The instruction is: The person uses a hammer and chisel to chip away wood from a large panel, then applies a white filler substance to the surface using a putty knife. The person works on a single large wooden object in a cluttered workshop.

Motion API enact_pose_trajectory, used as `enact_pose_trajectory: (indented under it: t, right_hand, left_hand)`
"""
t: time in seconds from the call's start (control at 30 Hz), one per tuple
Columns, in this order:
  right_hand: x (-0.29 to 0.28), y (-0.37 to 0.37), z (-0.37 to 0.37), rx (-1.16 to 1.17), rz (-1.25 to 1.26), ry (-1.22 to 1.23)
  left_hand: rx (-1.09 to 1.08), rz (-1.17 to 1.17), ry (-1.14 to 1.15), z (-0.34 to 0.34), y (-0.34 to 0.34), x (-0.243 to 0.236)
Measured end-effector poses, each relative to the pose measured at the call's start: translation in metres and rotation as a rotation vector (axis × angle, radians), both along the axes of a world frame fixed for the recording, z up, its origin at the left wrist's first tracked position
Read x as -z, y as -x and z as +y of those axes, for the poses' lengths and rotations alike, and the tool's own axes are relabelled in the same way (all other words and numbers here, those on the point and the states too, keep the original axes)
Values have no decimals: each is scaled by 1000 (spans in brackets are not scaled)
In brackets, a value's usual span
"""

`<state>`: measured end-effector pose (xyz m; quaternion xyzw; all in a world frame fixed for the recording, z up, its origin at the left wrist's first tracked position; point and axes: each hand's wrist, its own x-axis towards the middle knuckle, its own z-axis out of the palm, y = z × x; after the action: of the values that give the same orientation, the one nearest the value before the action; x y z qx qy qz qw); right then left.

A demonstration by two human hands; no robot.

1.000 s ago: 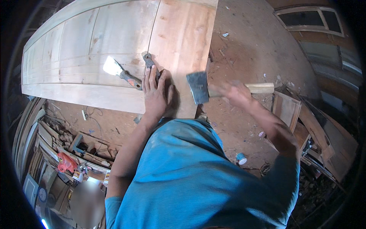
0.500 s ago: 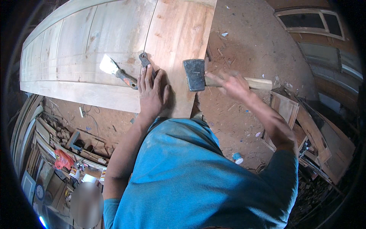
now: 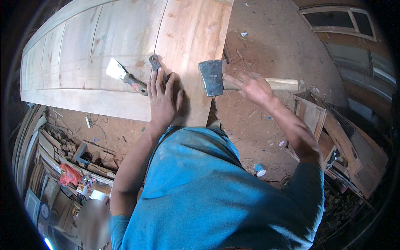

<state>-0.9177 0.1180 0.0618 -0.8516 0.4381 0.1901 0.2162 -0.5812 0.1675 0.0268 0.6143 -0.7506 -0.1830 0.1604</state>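
My right hand (image 3: 255,88) grips the pale wooden handle (image 3: 281,84) of a hatchet, fingers wrapped near its head. The dark hatchet head (image 3: 212,78) is by the right edge of a large wooden panel (image 3: 183,37). My left hand (image 3: 162,98) lies on the panel, fingers stretched out over a dark tool (image 3: 154,62) with a hole in its end. The rest of that tool is hidden under my fingers. Left of this hand lies a putty knife (image 3: 123,76) with a light blade and dark handle.
Wood scraps (image 3: 93,156) and a red plastic bag (image 3: 69,174) are at the lower left. A small blue-and-white container (image 3: 259,169) lies on the dirt floor. Wooden frames (image 3: 312,121) stand at right; a framed window (image 3: 337,21) is at the upper right.
The hatchet head has moved slightly up in the picture, and my right hand has shifted a little with it. My left hand stays on the dark tool; the whole view has shifted slightly.
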Motion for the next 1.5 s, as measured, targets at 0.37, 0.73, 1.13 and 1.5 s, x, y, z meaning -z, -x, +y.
enact_pose_trajectory:
  t: [0.37, 0.73, 1.13, 1.5]
  right_hand:
    - [-3, 8, 4, 84, -157, 53]
    - [-48, -26, 47, 651, -614, 303]
    - [-5, -50, 38, 704, -372, 207]
    - [-14, -56, 28, 751, -393, 238]
  left_hand:
    - [202, -146, 20, -7, 5, 5]
    - [367, -122, -23, -24, 60, 3]
    - [481, -183, 19, -22, 57, 6]
    - [472, -155, 13, -23, 56, 2]
